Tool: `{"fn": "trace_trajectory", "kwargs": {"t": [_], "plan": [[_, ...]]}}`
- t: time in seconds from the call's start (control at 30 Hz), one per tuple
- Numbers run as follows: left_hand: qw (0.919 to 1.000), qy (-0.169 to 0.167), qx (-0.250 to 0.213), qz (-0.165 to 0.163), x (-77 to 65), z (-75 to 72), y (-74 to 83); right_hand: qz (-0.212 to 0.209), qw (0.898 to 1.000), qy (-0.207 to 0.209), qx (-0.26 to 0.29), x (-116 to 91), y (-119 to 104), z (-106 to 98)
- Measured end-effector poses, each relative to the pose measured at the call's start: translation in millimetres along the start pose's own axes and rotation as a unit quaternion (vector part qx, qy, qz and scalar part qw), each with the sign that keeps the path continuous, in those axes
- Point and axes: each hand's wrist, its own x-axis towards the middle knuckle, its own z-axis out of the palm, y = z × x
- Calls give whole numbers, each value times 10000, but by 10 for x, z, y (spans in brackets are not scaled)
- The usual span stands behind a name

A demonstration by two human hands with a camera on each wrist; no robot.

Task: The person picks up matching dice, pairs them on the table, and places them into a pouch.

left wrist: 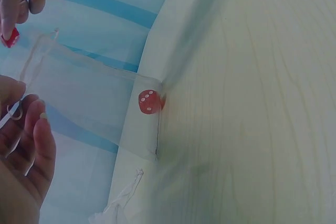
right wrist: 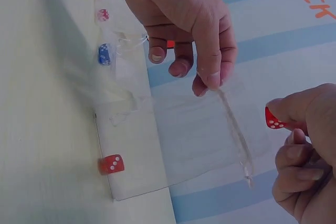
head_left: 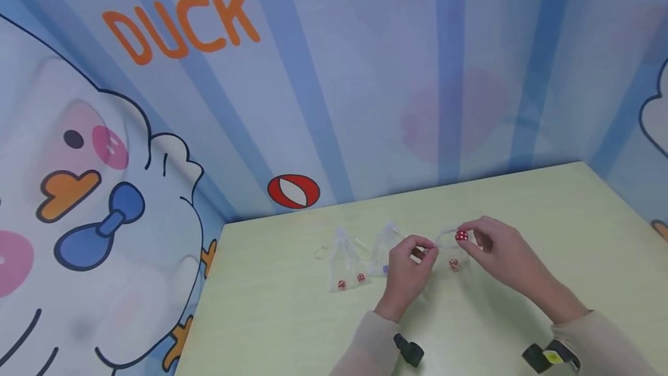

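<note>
My left hand (head_left: 409, 271) pinches the top edge of a sheer white mesh pouch (left wrist: 94, 93). One red die (left wrist: 149, 102) with white pips lies at the bottom of that pouch. Between thumb and forefinger, my right hand (head_left: 501, 251) holds another red die (head_left: 461, 236). It is close beside the pouch's mouth and apart from the die inside. In the right wrist view the held die (right wrist: 274, 119) is partly hidden by the thumb.
To the left on the pale table (head_left: 276, 318) lies a mesh pouch (head_left: 344, 254) with two red dice. Between it and my left hand is another pouch (head_left: 385, 242), partly hidden, with a blue die (right wrist: 105, 54). A duck-printed backdrop (head_left: 365, 74) stands behind.
</note>
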Motion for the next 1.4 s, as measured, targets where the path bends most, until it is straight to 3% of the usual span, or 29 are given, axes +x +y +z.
{"fn": "trace_trajectory", "kwargs": {"t": [0.23, 0.6, 0.73, 0.97, 1.23, 1.4], "plan": [[10000, -1, 19, 29, -10, -22, -4, 405, 9986, -332, -35, 97, -12, 50], [9998, -61, -8, 166, 24, 1, -1, 503, 9971, -572, 41, 116, 9, 22], [9998, -103, 52, 168, 39, 5, 7, 496, 9972, -558, 86, 111, 28, -2], [9999, -92, 63, 64, 24, -15, 10, 735, 9965, -182, 349, 72, 157, -47], [9998, -78, 92, 142, 22, -36, -1, 1065, 9889, -1007, 243, 60, 268, -21], [9998, -118, 111, 91, 22, -62, 8, 1234, 9874, -990, 97, 46, 263, 16]]}}
